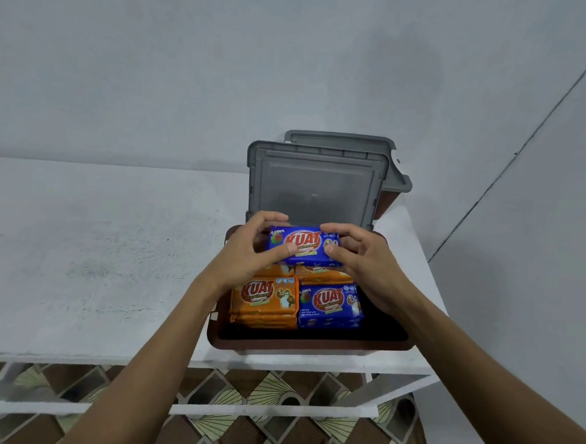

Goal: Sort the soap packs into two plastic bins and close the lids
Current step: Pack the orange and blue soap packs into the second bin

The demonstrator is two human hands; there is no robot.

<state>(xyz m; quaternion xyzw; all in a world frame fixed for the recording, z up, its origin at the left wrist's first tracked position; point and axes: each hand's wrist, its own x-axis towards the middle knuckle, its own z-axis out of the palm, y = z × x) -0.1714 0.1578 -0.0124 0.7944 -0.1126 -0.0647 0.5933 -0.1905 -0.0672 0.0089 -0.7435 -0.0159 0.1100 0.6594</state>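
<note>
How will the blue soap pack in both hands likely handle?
Probably stiff: the held blue soap pack keeps its flat block shape between the left hand and right hand. Its glossy wrapper may be slippery. Flat faces suggest no rolling.

A white table (94, 244) with a scuffed, faintly stained top has its back edge against a plain grey wall (191, 61). Below its front edge run white crossbars (273, 414), and under them lies a floor (237, 431) tiled in brown and cream fan patterns. A thin dark line (530, 133) slants across the wall beyond the table's right edge.
</note>
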